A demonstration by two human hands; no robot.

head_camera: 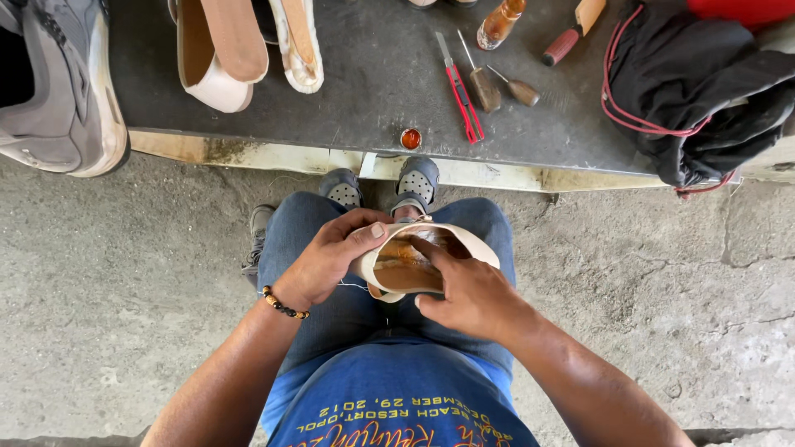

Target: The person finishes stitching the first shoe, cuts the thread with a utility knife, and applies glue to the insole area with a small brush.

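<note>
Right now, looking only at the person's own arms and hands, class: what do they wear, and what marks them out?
Both forearms are bare, with no sleeves reaching them and no gloves. The left hand has a beaded bracelet at the wrist, dark beads mixed with orange ones. The right hand shows no bracelet, watch or ring. Fingernails are short. A blue shirt with yellow print covers the torso.

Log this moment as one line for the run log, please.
left hand: grips beige shoe | right hand: fingers inside it | place: over lap | workbench: red cutter, awls
</note>
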